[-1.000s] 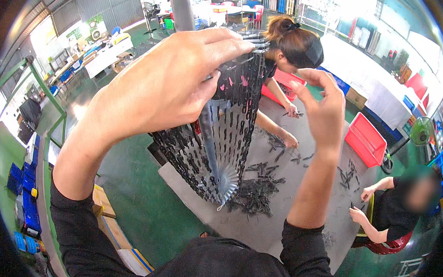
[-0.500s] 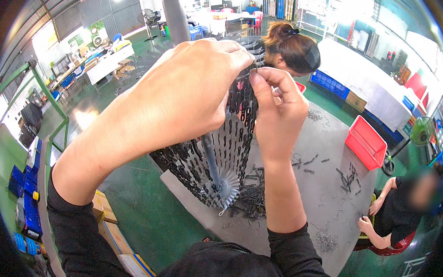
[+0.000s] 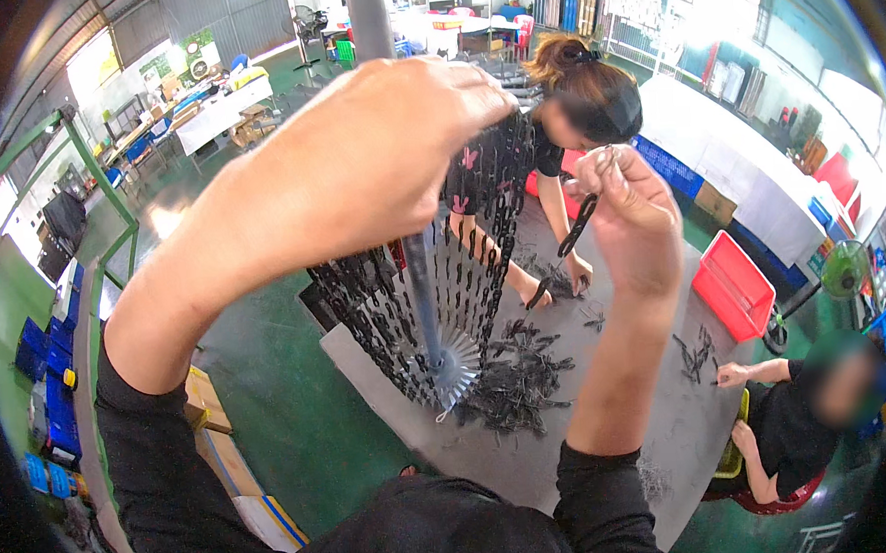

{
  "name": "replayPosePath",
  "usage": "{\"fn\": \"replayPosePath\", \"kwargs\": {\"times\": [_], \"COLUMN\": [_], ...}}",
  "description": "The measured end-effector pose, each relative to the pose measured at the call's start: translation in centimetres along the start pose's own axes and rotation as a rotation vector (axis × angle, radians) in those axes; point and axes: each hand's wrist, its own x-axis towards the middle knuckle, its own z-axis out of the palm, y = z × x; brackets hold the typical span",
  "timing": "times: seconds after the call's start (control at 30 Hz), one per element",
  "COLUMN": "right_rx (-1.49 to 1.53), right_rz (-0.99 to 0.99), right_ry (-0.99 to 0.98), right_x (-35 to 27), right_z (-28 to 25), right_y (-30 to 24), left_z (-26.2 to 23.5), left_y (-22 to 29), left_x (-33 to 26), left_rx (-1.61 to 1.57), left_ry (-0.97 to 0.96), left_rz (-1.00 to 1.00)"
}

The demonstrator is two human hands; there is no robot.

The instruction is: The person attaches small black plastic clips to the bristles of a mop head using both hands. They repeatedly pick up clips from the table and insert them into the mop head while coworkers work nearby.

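Observation:
A round rack hung with many black chains (image 3: pixel 405 319) stands in front of me, its grey centre pole (image 3: pixel 420 278) rising from a finned metal base (image 3: pixel 446 376). My left hand (image 3: pixel 415 128) is closed at the rack's upper rim, fingers bent down over the hanging chains. What it grips is hidden behind the fingers. Right of the rack, my right hand (image 3: pixel 629 202) is raised with thumb and fingers pinched. A short black chain (image 3: pixel 579 225) hangs from it, slanting down to the left, clear of the rack.
The grey table (image 3: pixel 533 462) bears a heap of black links (image 3: pixel 519 383) by the base. A red tray (image 3: pixel 734 283) lies at its right. One co-worker (image 3: pixel 583 89) leans over the far side; another (image 3: pixel 801 418) sits at the right. Cardboard boxes (image 3: pixel 222 458) stand at lower left.
My right hand has moved right, away from the rack's rim, with the short black chain now hanging from it. The left hand stays at the rim. The far co-worker's hands now show at the table.

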Motion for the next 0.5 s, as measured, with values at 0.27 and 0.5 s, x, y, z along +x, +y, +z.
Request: {"fn": "replayPosePath", "kwargs": {"times": [0.27,0.5], "right_rx": [-1.443,-0.91], "right_rz": [-0.176,-0.5], "right_ry": [0.304,0.321], "right_x": [0.3,0.5], "right_z": [-1.5,6.1], "right_y": [-2.3,2.0], "left_z": [0.0,-0.4], "left_y": [-1.3,-0.9], "left_x": [-0.2,0.2], "left_rx": [-0.202,-0.185], "left_ry": [0.026,0.031], "left_rz": [0.074,0.044]}}
